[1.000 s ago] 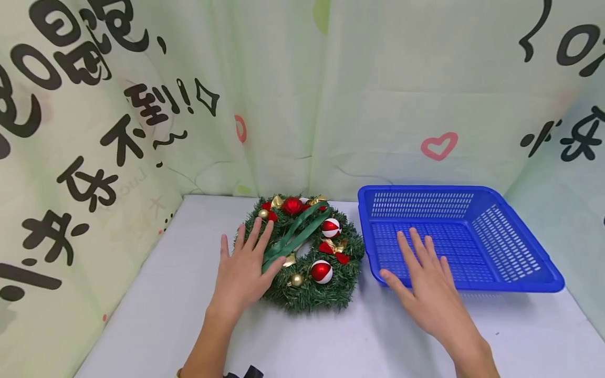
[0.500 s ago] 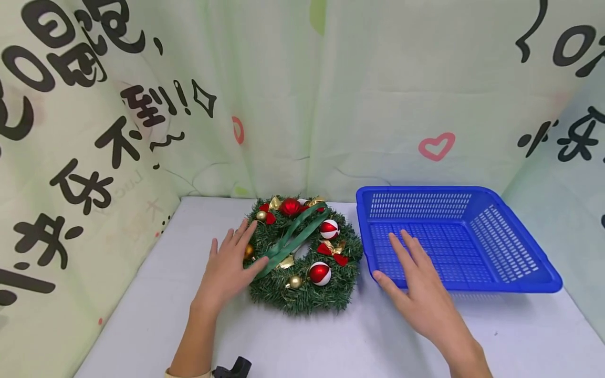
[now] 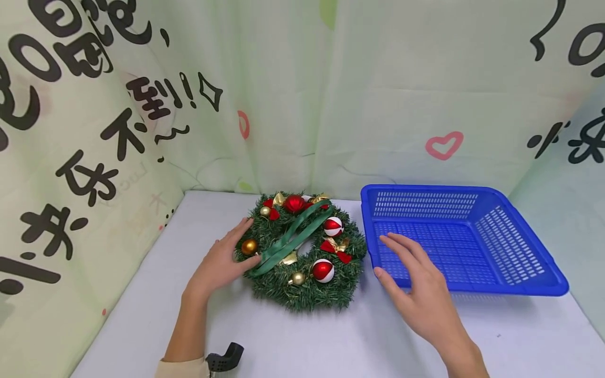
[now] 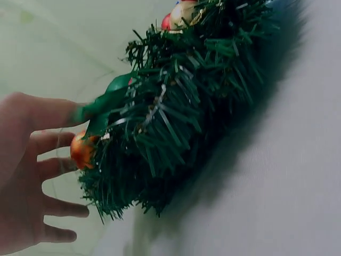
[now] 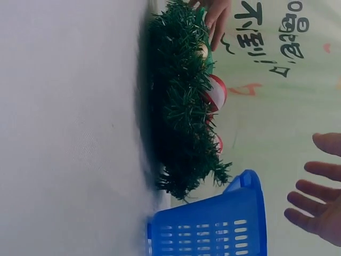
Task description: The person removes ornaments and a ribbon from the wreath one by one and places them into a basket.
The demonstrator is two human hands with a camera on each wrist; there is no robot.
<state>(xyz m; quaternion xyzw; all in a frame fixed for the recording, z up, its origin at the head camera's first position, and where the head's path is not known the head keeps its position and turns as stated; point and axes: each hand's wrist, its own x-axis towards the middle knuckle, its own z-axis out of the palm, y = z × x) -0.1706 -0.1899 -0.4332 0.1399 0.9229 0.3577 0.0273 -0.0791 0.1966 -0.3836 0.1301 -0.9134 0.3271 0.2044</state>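
Gripping nothing, fingers spread, both sides: my L hand (image 3: pixel 221 266) at L edge of wreath (image 3: pixel 309 295), contact unclear; R hand (image 3: pixel 422 294) nr blue basket (image 3: pixel 456 252).

Wreath (image 3: pixel 306 269) in downward head, low wrist views

Wreath (image 3: pixel 307 295): left rim partly behind the left hand (image 3: pixel 215 268).
Green ribbon (image 3: pixel 283 248): blurred near that hand's thumb from the left wrist; touching or not, I can't tell.
Blue basket (image 3: pixel 501 289): front rim partly behind the right hand (image 3: pixel 423 296); one end cut off from the right wrist.
Curtain lettering (image 3: pixel 28 269): clipped at both sides.
Surface speck (image 3: pixel 498 335): too small to name.
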